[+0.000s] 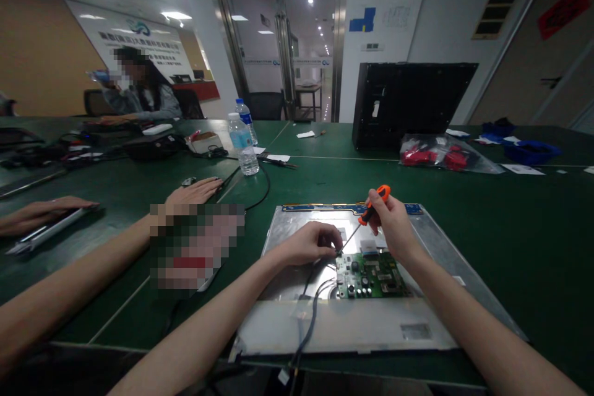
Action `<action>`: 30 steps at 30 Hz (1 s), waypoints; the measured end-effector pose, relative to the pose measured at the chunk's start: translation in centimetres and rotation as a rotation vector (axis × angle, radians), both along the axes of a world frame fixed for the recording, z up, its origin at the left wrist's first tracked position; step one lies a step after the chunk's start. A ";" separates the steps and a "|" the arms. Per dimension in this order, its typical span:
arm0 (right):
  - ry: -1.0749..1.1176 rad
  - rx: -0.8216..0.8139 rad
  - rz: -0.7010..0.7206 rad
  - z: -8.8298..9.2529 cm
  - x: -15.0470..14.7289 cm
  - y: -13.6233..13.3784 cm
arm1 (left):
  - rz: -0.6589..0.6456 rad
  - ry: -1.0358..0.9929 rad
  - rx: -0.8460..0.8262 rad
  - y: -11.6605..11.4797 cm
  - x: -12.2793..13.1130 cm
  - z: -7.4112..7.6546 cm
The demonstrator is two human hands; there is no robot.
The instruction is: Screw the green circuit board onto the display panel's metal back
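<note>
Some straightening would suit the screwdriver the right hand grips; whether the left hand pinches the circuit board is unclear.

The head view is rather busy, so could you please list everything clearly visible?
Table: one, green, throughout
Panel: one, silver, on table
Circuit board: one, green, on panel
Strip: one, blue, panel's far edge
Screwdriver: one, orange and black, tip at circuit board's upper-left corner
Cables: several, dark, left of circuit board
Bottles: two, clear, blue labels, beyond panel's left
Casing: one, black, far right
Bag: one, clear, red contents, before casing
Trays: two, blue, far right
Doors: two, glass, background centre
Seated person: one, grey sleeves, far left
Masked object: one, pinkish, left of panel
Nearby hands: two, bare, left side
Left hand: one, bare, by circuit board's corner
Right hand: one, bare, gripping screwdriver
</note>
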State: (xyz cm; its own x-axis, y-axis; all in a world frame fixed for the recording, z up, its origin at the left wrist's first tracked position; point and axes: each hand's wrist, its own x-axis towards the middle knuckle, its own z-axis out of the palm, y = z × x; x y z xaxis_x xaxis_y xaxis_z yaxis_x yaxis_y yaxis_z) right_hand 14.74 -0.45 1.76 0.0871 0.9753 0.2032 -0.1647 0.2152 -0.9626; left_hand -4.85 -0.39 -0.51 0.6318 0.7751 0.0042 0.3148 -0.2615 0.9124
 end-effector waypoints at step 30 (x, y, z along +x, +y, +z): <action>-0.118 0.080 0.002 0.0 0.2 -0.3 | 0.031 0.015 0.011 0.0 0.2 -0.1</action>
